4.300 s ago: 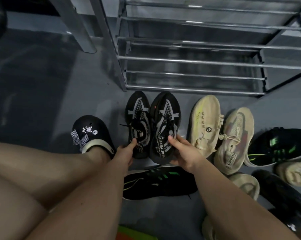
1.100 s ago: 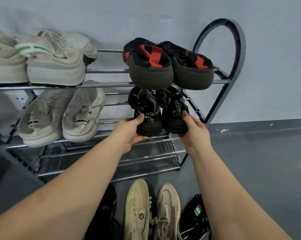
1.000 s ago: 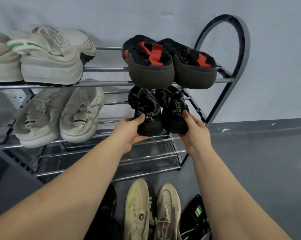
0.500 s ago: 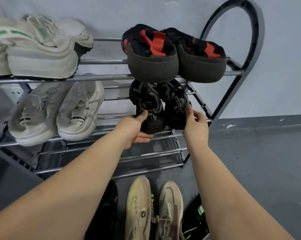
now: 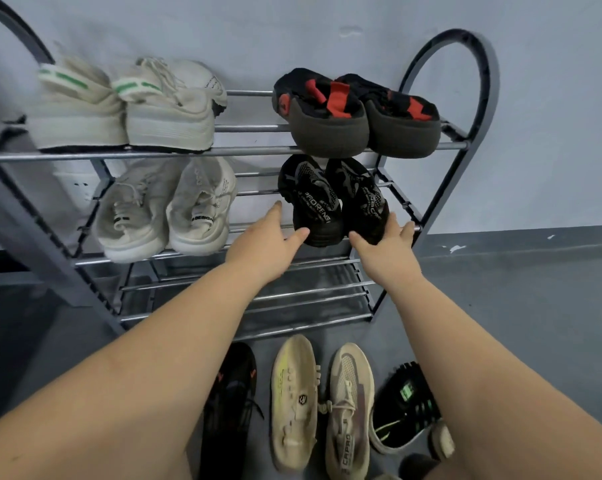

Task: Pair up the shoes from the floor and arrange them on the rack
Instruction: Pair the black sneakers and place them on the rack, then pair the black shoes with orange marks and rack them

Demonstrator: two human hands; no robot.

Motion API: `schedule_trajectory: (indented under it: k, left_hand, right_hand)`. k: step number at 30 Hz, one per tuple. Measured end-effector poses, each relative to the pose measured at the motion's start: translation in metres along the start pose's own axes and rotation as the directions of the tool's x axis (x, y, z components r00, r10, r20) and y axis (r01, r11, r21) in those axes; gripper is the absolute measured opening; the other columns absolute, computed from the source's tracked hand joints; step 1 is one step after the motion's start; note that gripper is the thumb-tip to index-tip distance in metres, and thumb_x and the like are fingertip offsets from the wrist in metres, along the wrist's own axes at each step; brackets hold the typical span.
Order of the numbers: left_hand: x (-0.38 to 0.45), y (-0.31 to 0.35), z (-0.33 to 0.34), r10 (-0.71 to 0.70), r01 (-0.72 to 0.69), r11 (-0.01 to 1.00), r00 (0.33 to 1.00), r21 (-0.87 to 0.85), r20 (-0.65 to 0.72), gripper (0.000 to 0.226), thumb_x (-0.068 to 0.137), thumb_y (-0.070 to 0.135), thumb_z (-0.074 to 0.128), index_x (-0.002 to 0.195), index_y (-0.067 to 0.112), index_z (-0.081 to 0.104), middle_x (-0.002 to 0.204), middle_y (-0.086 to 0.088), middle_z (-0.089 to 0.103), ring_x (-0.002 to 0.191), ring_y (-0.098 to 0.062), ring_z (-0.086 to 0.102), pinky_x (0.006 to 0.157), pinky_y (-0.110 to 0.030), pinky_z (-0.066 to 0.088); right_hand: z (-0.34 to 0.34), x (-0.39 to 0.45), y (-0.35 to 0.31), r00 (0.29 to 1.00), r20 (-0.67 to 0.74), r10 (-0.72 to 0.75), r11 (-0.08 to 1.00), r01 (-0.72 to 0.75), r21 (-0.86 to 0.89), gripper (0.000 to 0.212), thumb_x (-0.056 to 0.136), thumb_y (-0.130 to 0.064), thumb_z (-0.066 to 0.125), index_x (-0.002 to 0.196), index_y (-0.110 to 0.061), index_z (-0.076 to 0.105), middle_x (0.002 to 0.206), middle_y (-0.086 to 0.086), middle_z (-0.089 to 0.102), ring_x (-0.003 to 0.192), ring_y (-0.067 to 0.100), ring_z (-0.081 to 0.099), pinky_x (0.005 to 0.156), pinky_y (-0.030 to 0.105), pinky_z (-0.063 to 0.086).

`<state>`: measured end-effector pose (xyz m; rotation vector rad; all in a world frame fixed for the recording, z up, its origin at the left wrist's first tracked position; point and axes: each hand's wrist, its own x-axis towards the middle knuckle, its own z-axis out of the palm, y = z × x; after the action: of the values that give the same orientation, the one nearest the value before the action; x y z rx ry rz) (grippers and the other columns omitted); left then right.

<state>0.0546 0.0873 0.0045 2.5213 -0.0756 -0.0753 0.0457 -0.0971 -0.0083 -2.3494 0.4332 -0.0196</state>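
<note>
A pair of black-and-grey sneakers [image 5: 330, 202] sits side by side, heels toward me, on the right end of the metal rack's [image 5: 195, 152] second shelf. My left hand [image 5: 268, 242] hovers with spread fingers just left of the left heel, thumb near it. Just below the right heel, my right hand [image 5: 384, 247] is spread too, gripping nothing. On the floor below lie a black shoe with red marks [image 5: 230, 407], a pale yellow sneaker [image 5: 294, 400], a beige sneaker [image 5: 350, 410] and a black-and-green sneaker [image 5: 405, 407].
The top shelf carries white-and-green sneakers [image 5: 126, 109] and black-and-red shoes [image 5: 355, 112]. A white pair [image 5: 168, 209] fills the second shelf's left half. The two lowest shelves [image 5: 292, 299] hold no shoes. A grey wall stands behind, grey floor to the right.
Both hands gripped the black-and-grey sneakers' heels on the second shelf; now the fingers have let go and spread, drawn slightly back. The pair stays on the shelf.
</note>
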Motion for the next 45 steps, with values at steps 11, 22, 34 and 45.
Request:
schedule_trajectory:
  k: [11, 22, 34, 45]
  left_hand:
    - [-0.09, -0.028, 0.008, 0.228, -0.42, 0.721, 0.895, 0.551, 0.384, 0.079, 0.093, 0.056, 0.035, 0.151, 0.019, -0.005, 0.16, -0.007, -0.008, 0.148, -0.026, -0.004, 0.12, -0.042, 0.004]
    - [-0.155, -0.07, 0.033, 0.117, -0.584, 0.533, 0.768, 0.613, 0.63, 0.079, 0.093, 0.06, 0.028, 0.151, 0.018, -0.005, 0.16, -0.007, -0.01, 0.148, -0.024, -0.004, 0.119, -0.039, 0.001]
    - [-0.152, -0.052, 0.083, 0.143, -0.638, 0.495, 0.729, 0.589, 0.67, 0.077, 0.094, 0.059, 0.026, 0.152, 0.015, 0.0, 0.16, -0.009, -0.006, 0.148, -0.025, -0.003, 0.12, -0.039, 0.0]
    - [-0.116, -0.027, 0.185, 0.136, -0.678, 0.587, 0.622, 0.443, 0.771, 0.073, 0.094, 0.057, 0.032, 0.151, 0.019, 0.008, 0.16, -0.008, -0.001, 0.148, -0.026, 0.001, 0.119, -0.039, 0.003]
  right_hand:
    - [0.012, -0.101, 0.023, 0.925, 0.329, -0.191, 0.811, 0.337, -0.479, 0.088, 0.09, -0.056, 0.047, 0.152, -0.026, -0.006, 0.16, 0.007, -0.014, 0.146, 0.034, 0.009, 0.115, 0.046, 0.023]
    - [0.022, -0.179, 0.111, 0.856, 0.517, 0.002, 0.576, 0.422, -0.7, 0.083, 0.091, -0.057, 0.043, 0.153, -0.026, -0.003, 0.16, 0.009, -0.012, 0.146, 0.031, 0.013, 0.112, 0.044, 0.03]
    - [0.008, -0.163, 0.171, 0.92, 0.361, 0.152, 0.689, 0.163, -0.706, 0.076, 0.091, -0.049, 0.049, 0.152, -0.023, 0.012, 0.161, 0.007, -0.004, 0.142, 0.032, 0.022, 0.109, 0.044, 0.034]
    - [0.007, -0.13, 0.265, 0.868, 0.324, 0.377, 0.715, -0.05, -0.697, 0.068, 0.094, -0.048, 0.042, 0.15, -0.016, 0.018, 0.157, 0.013, 0.011, 0.141, 0.037, 0.023, 0.11, 0.048, 0.03]
